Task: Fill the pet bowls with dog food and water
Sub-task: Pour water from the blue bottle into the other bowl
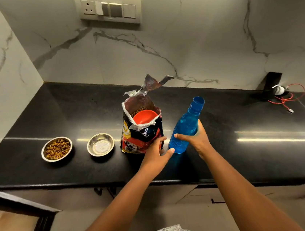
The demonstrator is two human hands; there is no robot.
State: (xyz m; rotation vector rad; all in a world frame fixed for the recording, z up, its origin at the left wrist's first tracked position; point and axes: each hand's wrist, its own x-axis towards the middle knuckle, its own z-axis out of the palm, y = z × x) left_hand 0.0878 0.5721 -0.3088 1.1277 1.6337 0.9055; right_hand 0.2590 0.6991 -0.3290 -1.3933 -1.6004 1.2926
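1. Blue and see-through, the plastic bottle is sitting in my right hand, uncapped, its long axis leaning so the open neck is pointing up and away to the right.
2. I am closing the fingers of that hand around the bottle's lower body; my left hand is resting with loosely spread fingers beside the bottle's base, its thumb touching the plastic.
3. The empty steel bowl is lying well to the left of the bottle, with the open dog food bag standing between them on the black tabletop.
4. Further left, the second bowl is already holding kibble, so I judge water is the remaining step.
5. An orange scoop is sitting inside the bag's mouth.
6. To pour, I am judging the bottle must travel left past the bag, then tip neck-down over the empty bowl.
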